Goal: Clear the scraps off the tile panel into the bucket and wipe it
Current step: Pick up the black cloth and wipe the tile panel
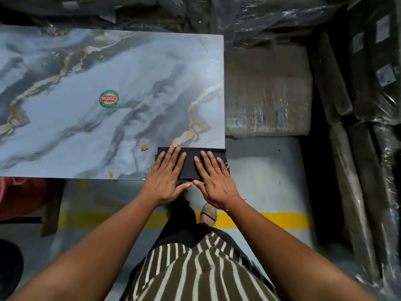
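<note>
1. Nearest the camera is the person's striped shirt point(195, 272), with both bare forearms reaching forward over it toward the tile panel point(86, 118). One sandalled foot point(208, 211) stands on the yellow floor line point(260, 220), just short of the panel's near edge.

2. The left hand point(166, 181) and the right hand point(213, 181) lie side by side, palms down, at the panel's near right corner. The fingers of both are straight and slightly spread; neither hand curls round or pinches anything.

3. Under those fingers lies a black cloth point(188, 168), folded flat. The fingertips of both hands press on it, the left hand's on its left half and the right hand's on its right half. The heels of the palms and the thumbs hang off the panel's near edge, over the floor.

4. The cloth's long axis runs left to right, parallel to the panel's near edge. Its far edge shows as a straight dark line just beyond the fingertips, and its right end reaches the panel's right edge.

5. The panel is grey-blue marble pattern with gold veins; its own long axis also runs left to right. A round red-and-green sticker point(109, 98) sits near the panel's middle, well apart from the cloth.

6. Right of the panel is a plastic-wrapped carton point(267, 94); beyond its far edge are dark plastic-covered bundles point(260, 16).
</note>
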Demonstrator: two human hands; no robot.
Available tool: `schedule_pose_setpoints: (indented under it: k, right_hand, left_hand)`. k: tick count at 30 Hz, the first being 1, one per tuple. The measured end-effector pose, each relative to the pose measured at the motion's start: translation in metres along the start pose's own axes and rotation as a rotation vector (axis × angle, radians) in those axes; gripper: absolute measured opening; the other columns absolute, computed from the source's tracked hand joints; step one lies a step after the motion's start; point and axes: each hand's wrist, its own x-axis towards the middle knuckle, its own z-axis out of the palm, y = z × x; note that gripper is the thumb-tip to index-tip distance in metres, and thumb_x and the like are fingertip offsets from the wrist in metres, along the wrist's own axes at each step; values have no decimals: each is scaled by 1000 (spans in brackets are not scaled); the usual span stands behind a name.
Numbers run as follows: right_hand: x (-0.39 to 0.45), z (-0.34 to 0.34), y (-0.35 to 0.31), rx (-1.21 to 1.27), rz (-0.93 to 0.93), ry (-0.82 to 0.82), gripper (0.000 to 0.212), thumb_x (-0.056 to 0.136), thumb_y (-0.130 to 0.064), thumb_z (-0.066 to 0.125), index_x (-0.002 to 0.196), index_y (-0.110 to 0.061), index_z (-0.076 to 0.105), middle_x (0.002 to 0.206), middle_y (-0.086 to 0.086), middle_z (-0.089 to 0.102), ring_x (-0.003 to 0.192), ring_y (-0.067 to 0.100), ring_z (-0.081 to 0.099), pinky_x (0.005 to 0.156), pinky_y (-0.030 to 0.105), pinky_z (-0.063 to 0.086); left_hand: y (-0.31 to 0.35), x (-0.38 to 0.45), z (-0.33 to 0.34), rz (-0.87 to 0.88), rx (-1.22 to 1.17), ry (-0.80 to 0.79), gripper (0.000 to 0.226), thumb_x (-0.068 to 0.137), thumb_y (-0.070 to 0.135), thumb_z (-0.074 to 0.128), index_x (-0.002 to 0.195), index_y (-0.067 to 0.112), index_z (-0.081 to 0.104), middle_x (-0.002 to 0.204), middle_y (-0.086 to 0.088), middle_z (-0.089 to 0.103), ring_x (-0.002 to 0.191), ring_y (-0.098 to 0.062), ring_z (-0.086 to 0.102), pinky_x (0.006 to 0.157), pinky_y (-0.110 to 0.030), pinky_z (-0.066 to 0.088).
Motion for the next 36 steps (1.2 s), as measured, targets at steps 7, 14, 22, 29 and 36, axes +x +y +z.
schedule_pose_setpoints:
  k: [7,14,22,29,36]
  right_hand:
    - [8,-5,4,-121,-43,28,71,109,-59,28,168,-24,7,175,8,-2,162,23,-7,131,51,5]
    - [17,-17,1,-177,-86,71,78,108,-61,29,168,-18,4,175,6,-7,162,22,-6,130,47,-2]
    - [26,-13,4,-115,-98,-52,73,109,-57,26,168,-20,2,175,6,-5,162,24,-9,129,53,12]
    - [24,-12,8,-80,-131,-63,71,110,-53,28,168,-22,2,175,5,-5,162,24,-8,129,53,14]
    - [35,-17,14,-26,-112,-85,74,108,-55,33,168,-23,2,175,3,-6,162,23,-8,129,53,14]
  left_hand:
    - [-5,6,9,-30,7,-12,89,99,70,17,164,11,0,173,-9,-7,159,-25,-10,127,-52,13]
    - [-18,16,7,43,11,69,87,102,66,19,163,7,7,173,-11,-1,160,-25,-6,129,-52,9]
    - [-15,20,13,72,15,-2,84,103,63,19,163,6,4,173,-12,-6,159,-26,-9,128,-53,11]
    - [-10,13,16,51,-15,-15,83,104,59,33,163,7,7,173,-12,-5,160,-28,-5,127,-55,16]
    - [-19,28,9,87,-52,-17,85,102,61,34,163,8,8,173,-11,-3,160,-27,-3,127,-54,15]
